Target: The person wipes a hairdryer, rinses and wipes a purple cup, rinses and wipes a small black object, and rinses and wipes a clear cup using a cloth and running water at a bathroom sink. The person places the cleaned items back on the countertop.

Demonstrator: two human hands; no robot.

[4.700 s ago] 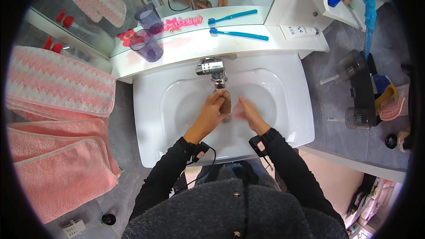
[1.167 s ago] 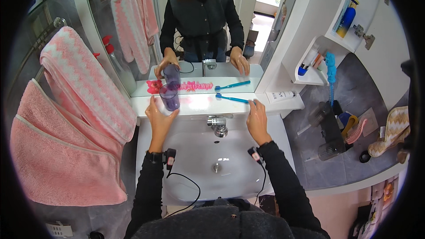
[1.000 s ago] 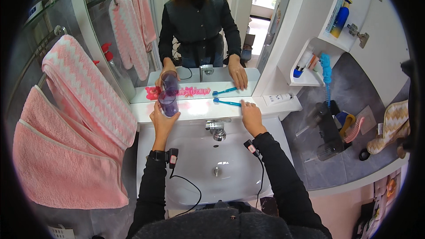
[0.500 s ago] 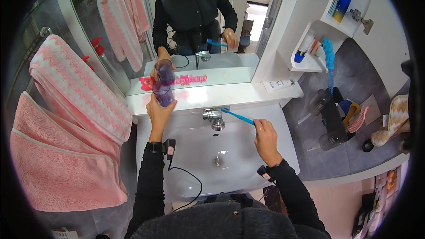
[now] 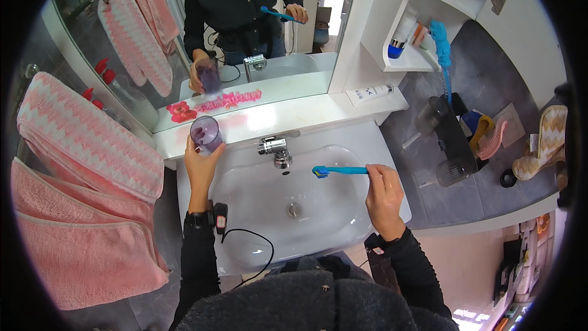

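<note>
My left hand (image 5: pixel 202 164) is wrapped round a clear purple cup (image 5: pixel 206 133) at the ledge under the mirror, left of the tap. The cup's open mouth faces up, toward the view. In my right hand (image 5: pixel 384 201) is a blue toothbrush (image 5: pixel 346 171), pinched by its handle end. Its head points left, with bristles level over the right half of the white sink (image 5: pixel 257 233). The chrome tap (image 5: pixel 276 150) stands between the two hands, and neither hand touches it.
Pink towels (image 5: pixel 92 141) hang at the left. Behind the sink is a mirror (image 5: pixel 245 43) above a white ledge with a white tube (image 5: pixel 370 94) on it. At the right, a black wall holder (image 5: pixel 459 144) carries combs and clear cups, below an open cabinet shelf (image 5: pixel 413 58).
The toothbrush has moved away from the tap, nearer to me and slightly right, and is now level. The cup has shifted a little to the left, off the mirror edge. My view has turned slightly.
</note>
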